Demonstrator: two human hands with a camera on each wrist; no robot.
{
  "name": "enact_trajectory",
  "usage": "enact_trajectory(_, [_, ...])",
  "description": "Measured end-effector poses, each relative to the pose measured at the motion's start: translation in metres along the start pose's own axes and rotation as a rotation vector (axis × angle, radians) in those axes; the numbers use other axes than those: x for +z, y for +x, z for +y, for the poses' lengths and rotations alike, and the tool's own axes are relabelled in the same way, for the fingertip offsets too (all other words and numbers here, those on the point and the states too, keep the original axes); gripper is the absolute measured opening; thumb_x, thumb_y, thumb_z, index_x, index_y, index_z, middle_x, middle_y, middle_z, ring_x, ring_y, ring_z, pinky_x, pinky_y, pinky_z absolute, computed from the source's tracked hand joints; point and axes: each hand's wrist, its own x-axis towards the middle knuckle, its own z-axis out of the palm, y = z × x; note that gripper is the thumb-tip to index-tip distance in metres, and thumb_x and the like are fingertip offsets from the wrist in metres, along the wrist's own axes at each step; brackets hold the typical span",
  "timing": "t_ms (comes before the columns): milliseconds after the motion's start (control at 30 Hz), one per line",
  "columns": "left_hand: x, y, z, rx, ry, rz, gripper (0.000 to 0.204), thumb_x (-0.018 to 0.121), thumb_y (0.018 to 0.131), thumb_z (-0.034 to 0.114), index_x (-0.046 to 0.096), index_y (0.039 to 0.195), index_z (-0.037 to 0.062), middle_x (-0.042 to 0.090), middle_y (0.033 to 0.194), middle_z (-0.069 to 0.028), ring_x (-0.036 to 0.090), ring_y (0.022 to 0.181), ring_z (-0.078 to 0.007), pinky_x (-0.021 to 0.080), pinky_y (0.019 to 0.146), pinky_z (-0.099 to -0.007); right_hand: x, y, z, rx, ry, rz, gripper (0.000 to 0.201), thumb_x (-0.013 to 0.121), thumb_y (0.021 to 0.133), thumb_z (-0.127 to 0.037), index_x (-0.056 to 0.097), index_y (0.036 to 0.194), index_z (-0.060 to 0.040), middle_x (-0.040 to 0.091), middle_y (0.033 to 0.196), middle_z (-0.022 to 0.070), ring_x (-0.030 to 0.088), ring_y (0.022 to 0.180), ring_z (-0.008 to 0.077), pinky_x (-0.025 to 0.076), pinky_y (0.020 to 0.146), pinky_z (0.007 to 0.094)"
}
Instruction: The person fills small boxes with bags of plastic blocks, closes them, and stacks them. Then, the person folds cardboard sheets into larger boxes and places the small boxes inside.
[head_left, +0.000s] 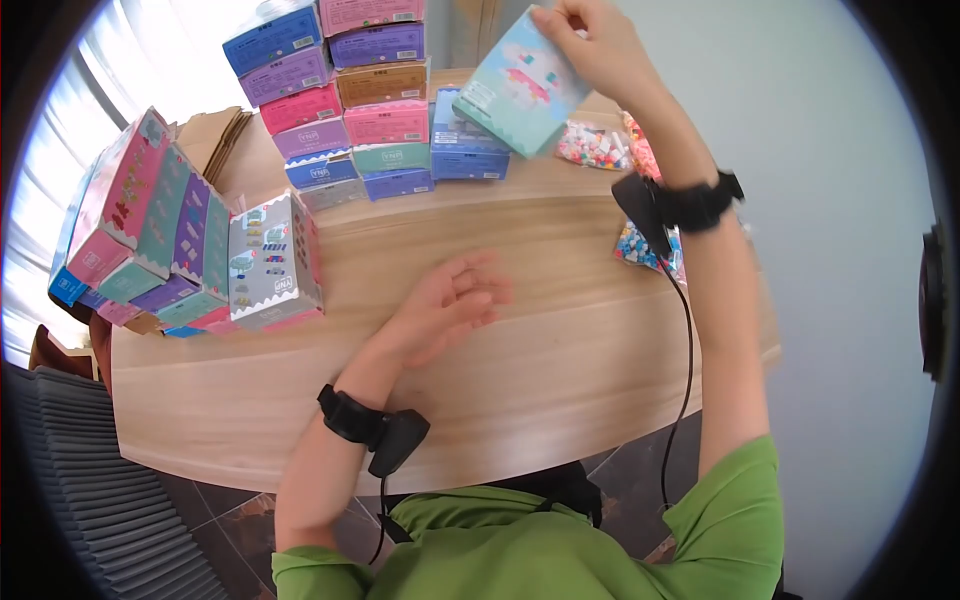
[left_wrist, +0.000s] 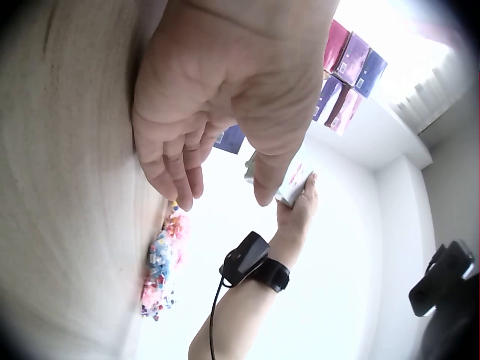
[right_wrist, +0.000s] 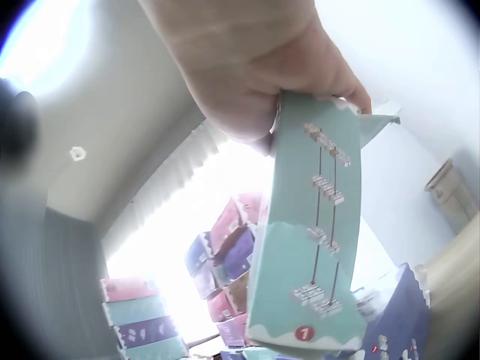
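Observation:
High over the far right of the table (head_left: 540, 360), my right hand (head_left: 600, 50) grips the top edge of a mint-green cardboard box (head_left: 525, 90). The box is tilted, and its front carries a pale cartoon picture. In the right wrist view, the box's side panel (right_wrist: 304, 225) shows assembly drawings and a red number 1, and a flap sticks out at the top. A blue box (head_left: 465, 155) stands just beneath it, beside the tall stack. My left hand (head_left: 440, 315) hovers over the table's middle, fingers loosely bent, holding nothing.
A tall stack of coloured boxes (head_left: 385, 75) rises at the back. Another pile of boxes (head_left: 150, 215) stands at the left, with a grey box (head_left: 272, 255) alongside. Bags of small colourful pieces (head_left: 597, 145) lie at the right by the wall. Flattened brown cardboard (head_left: 212, 140) sits behind.

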Motion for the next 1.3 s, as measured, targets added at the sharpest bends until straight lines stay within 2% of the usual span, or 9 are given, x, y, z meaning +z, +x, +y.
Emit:
enact_trajectory(133, [0.002,0.000,0.004,0.196,-0.013,-0.004,0.092,0.068,0.075,0.015,0.003,0.140,0.0160,0.034,0.133,-0.0135,0.037,0.121,-0.0237,0.038,0.094,-0.0364,-0.017,-0.043,-0.057,0.111,0.020,-0.010,0.025,0.059,0.078,-0.022,0.056,0.069,0.0011,0.056,0.060,0.0161,0.056,0.055,0.0278,0.043,0.051,0.0336])
enact_trajectory(333, [0.012,-0.001,0.006,0.482,-0.051,0.320,0.106,0.069,0.071,0.005,-0.011,0.138,0.0250,0.030,0.133,-0.0104,0.036,0.120,-0.0232,0.037,0.096,-0.0402,0.026,-0.106,-0.065,0.143,0.208,-0.134,0.025,0.055,0.082,-0.021,0.055,0.069,0.0005,0.054,0.061,0.0188,0.052,0.055,0.0312,0.039,0.051,0.0374])
enact_trajectory(400, [0.013,-0.001,0.009,0.532,-0.048,0.389,0.101,0.067,0.073,0.002,-0.007,0.138,0.0243,0.032,0.132,-0.0092,0.038,0.118,-0.0225,0.038,0.095,-0.0400,0.035,-0.116,-0.064,0.023,0.265,-0.255,0.026,0.055,0.082,-0.021,0.054,0.069,0.0012,0.053,0.060,0.0186,0.051,0.055,0.0314,0.039,0.052,0.0369])
enact_trajectory(533, [0.012,-0.002,0.017,0.617,-0.070,0.506,0.084,0.062,0.079,0.005,0.005,0.139,0.0214,0.037,0.129,-0.0082,0.042,0.114,-0.0211,0.041,0.092,-0.0387,0.018,-0.112,-0.048,0.230,0.448,-0.680,0.022,0.049,0.085,-0.016,0.059,0.081,0.0031,0.057,0.064,0.0142,0.058,0.059,0.0180,0.044,0.054,0.0314])
enact_trajectory(733, [0.011,-0.002,0.023,0.627,-0.210,0.577,0.056,0.050,0.089,0.020,0.020,0.136,0.0154,0.042,0.125,-0.0086,0.045,0.112,-0.0218,0.044,0.089,-0.0375,0.019,-0.110,-0.042,0.467,1.090,-0.690,0.030,0.043,0.087,-0.006,0.055,0.113,0.0004,0.062,0.084,0.0053,0.058,0.068,0.0098,0.050,0.063,0.0228])
enact_trajectory(833, [0.006,-0.002,0.019,0.565,-0.248,0.480,0.052,0.047,0.090,0.023,0.023,0.135,0.0134,0.043,0.124,-0.0083,0.047,0.111,-0.0221,0.045,0.086,-0.0364,0.014,-0.109,-0.051,0.409,0.850,-0.836,0.034,0.044,0.083,0.002,0.051,0.117,0.0010,0.061,0.090,0.0053,0.059,0.074,0.0109,0.050,0.063,0.0235])
enact_trajectory(933, [-0.006,-0.004,0.018,0.468,-0.295,0.495,0.047,0.046,0.091,0.025,0.027,0.132,0.0120,0.045,0.122,-0.0083,0.050,0.108,-0.0216,0.046,0.084,-0.0347,0.026,-0.118,-0.054,0.183,0.596,-0.512,0.040,0.045,0.082,0.005,0.044,0.122,0.0008,0.056,0.106,0.0085,0.059,0.087,0.0134,0.050,0.062,0.0230])
enact_trajectory(1133, [-0.008,-0.003,0.016,0.436,-0.292,0.582,0.037,0.045,0.091,0.031,0.043,0.118,0.0052,0.055,0.111,-0.0053,0.057,0.093,-0.0153,0.048,0.070,-0.0275,0.049,-0.129,-0.047,-0.243,0.202,-0.267,0.045,0.042,0.083,0.002,0.035,0.128,-0.0004,0.039,0.127,0.0188,0.044,0.113,0.0307,0.039,0.091,0.0345])
enact_trajectory(1300, [-0.014,-0.004,0.013,0.457,-0.150,0.634,0.035,0.051,0.089,0.026,0.044,0.114,0.0020,0.057,0.106,-0.0074,0.059,0.087,-0.0155,0.050,0.062,-0.0258,0.059,-0.134,-0.042,-0.137,0.367,-0.256,0.046,0.047,0.081,-0.002,0.035,0.126,0.0008,0.042,0.119,0.0231,0.042,0.109,0.0378,0.036,0.091,0.0383])
